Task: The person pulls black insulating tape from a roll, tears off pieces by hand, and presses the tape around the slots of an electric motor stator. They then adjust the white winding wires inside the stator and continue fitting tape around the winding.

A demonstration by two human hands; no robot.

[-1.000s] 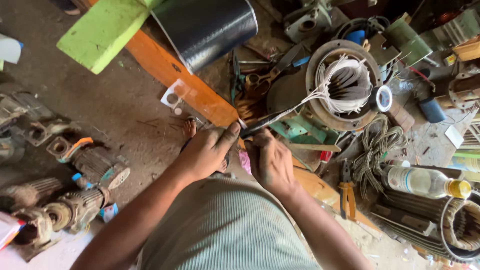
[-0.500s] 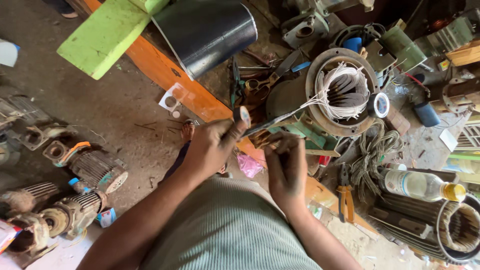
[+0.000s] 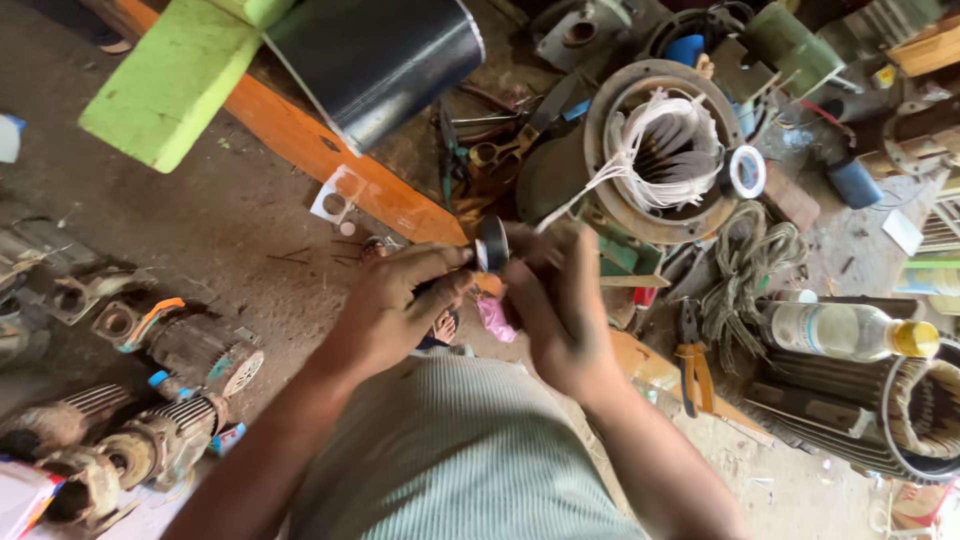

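Note:
My left hand (image 3: 395, 305) grips a small dark roll of tape (image 3: 492, 243), pinched between thumb and fingers. Close beside it on the right, my right hand (image 3: 560, 305) has its fingers curled around the white lead wires (image 3: 580, 195) that run up to a motor stator (image 3: 660, 150) with white windings. Both hands meet just below the stator, above my knee in striped green cloth. A pink scrap (image 3: 495, 318) shows between the hands.
An orange plank (image 3: 330, 160) crosses the floor under a black cylinder (image 3: 375, 55) and a green board (image 3: 170, 85). Old motors (image 3: 170, 400) lie at left. Pliers (image 3: 692, 365), coiled rope (image 3: 745, 265), a plastic bottle (image 3: 850, 332) and another stator (image 3: 915, 410) crowd the right.
Both hands lifted slightly toward the stator. The dark tape roll now shows at my left fingertips, and my right hand has closed in on the white wires.

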